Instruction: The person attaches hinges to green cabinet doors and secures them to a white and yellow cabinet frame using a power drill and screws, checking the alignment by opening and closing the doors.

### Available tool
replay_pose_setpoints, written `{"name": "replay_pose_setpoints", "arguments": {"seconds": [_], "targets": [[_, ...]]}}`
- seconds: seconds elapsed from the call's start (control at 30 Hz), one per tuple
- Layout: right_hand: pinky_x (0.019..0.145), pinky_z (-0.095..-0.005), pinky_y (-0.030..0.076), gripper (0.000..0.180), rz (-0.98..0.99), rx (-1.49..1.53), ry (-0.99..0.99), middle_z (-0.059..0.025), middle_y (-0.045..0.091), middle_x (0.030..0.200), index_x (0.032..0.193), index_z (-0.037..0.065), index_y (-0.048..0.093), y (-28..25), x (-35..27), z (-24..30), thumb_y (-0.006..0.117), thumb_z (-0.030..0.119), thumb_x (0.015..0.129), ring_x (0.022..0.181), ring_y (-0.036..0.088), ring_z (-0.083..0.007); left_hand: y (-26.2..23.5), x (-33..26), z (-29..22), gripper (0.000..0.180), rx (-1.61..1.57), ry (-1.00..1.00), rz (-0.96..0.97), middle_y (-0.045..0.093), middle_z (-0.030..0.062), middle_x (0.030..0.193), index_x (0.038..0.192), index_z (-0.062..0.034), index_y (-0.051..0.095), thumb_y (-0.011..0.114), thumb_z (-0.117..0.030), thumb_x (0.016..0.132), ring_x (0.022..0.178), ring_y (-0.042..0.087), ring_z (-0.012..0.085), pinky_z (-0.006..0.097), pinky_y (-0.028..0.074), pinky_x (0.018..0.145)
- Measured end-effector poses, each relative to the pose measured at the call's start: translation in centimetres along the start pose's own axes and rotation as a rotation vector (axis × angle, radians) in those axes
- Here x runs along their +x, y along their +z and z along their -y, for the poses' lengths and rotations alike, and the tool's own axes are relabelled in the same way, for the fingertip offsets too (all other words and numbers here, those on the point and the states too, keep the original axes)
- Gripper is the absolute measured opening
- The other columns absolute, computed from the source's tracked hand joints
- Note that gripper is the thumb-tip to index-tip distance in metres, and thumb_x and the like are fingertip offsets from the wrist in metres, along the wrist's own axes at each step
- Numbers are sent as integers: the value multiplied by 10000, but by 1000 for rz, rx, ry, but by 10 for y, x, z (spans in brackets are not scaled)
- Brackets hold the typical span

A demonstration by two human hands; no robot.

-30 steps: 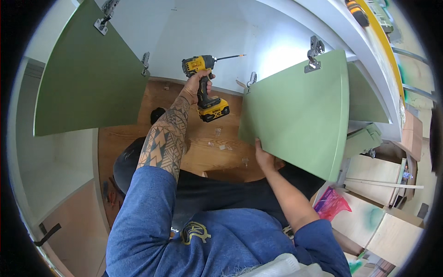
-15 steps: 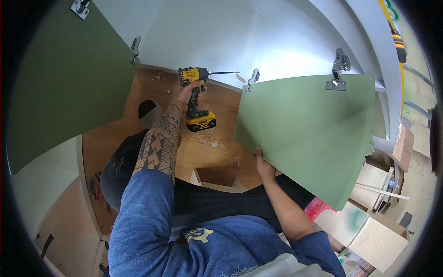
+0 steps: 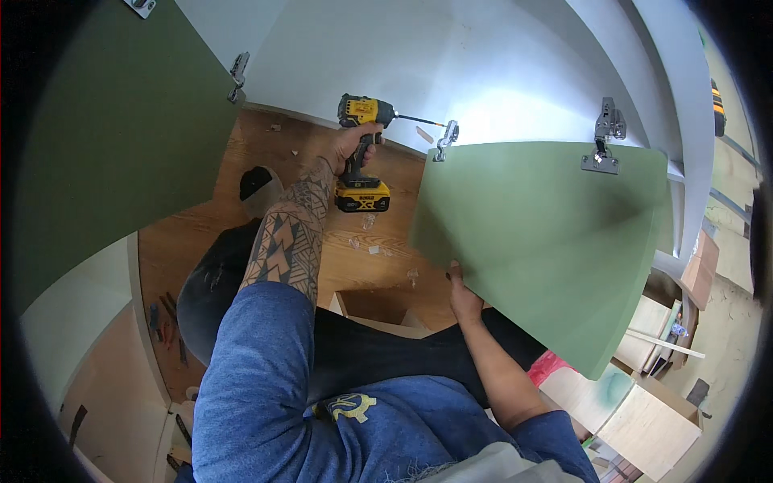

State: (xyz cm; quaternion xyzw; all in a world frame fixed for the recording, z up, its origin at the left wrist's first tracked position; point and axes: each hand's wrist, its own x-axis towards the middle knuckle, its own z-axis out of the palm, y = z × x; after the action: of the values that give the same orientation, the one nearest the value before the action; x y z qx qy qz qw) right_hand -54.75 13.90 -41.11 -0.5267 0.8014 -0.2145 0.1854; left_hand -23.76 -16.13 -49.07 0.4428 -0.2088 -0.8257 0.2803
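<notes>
My left hand [image 3: 359,146] grips a yellow and black cordless impact driver [image 3: 364,111] by its handle, battery downward. Its long thin bit [image 3: 419,121] points right, and the tip is at the near hinge [image 3: 447,140] of a light green cabinet door [image 3: 539,241]. Whether the tip sits in a screw is too small to tell. With my right hand [image 3: 464,299] I hold the door's lower left edge; the thumb shows and the other fingers are hidden behind the panel. A second metal hinge [image 3: 605,137] joins the door's upper right part to the white cabinet [image 3: 515,64].
A darker green door [image 3: 113,137] hangs at the left on its own hinges. Small scraps [image 3: 374,249] lie on the wood floor [image 3: 322,249], with hand tools [image 3: 169,322] at the left. Wooden boxes [image 3: 652,427] stand at the lower right. An open box [image 3: 378,310] is by my legs.
My left hand has moved the impact driver right and slightly up, bringing the bit tip to the hinge. My right hand stays on the door edge; the view has shifted a little.
</notes>
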Motion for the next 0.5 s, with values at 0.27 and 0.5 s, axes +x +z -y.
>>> {"name": "replay_pose_setpoints", "arguments": {"seconds": [0.27, 0.5], "targets": [[804, -362, 549, 258, 43, -62, 7, -102, 728, 902, 1046, -24, 690, 4, -3, -12, 694, 232, 1016, 810, 699, -211, -3, 9, 8, 338, -9, -63, 26, 602, -46, 620, 932, -112, 692, 722, -448, 940, 488, 533, 72, 247, 449, 487], [798, -373, 557, 258, -18, -53, 23, -113, 735, 906, 1035, -38, 691, 6, -3, -20, 695, 218, 1008, 797, 718, -217, 2, 7, 3, 337, 16, -43, 34, 600, -44, 622, 933, -117, 694, 720, -453, 940, 484, 531, 70, 240, 461, 478]]}}
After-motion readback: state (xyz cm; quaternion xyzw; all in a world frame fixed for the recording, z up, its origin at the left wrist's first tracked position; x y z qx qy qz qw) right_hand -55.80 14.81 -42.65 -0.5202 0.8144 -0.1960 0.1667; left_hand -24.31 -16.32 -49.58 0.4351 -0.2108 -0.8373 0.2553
